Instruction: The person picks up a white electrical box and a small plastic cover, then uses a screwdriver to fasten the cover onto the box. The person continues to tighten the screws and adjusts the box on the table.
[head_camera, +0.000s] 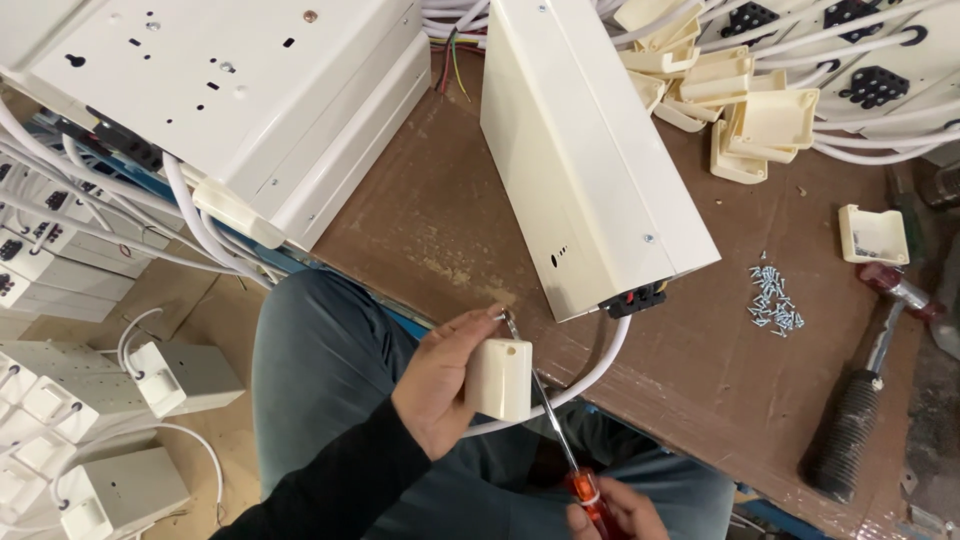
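Note:
My left hand (440, 380) grips a small cream plastic cap (500, 378) fitted over a white cable (590, 375). My right hand (612, 512) holds a screwdriver (560, 430) by its red handle at the bottom edge. The screwdriver's tip rests at the cap's top, near my left fingertips. The cable runs up into the end of a long cream metal box (585, 150) lying on the brown table (440, 220).
Loose screws (775, 300) lie right of the box. A hammer (865, 400) and a single cream cap (873, 236) sit further right. More cream caps (730, 100) pile at the back. A second white box (240, 100) overhangs the left; finished cabled units (110, 440) lie on the floor.

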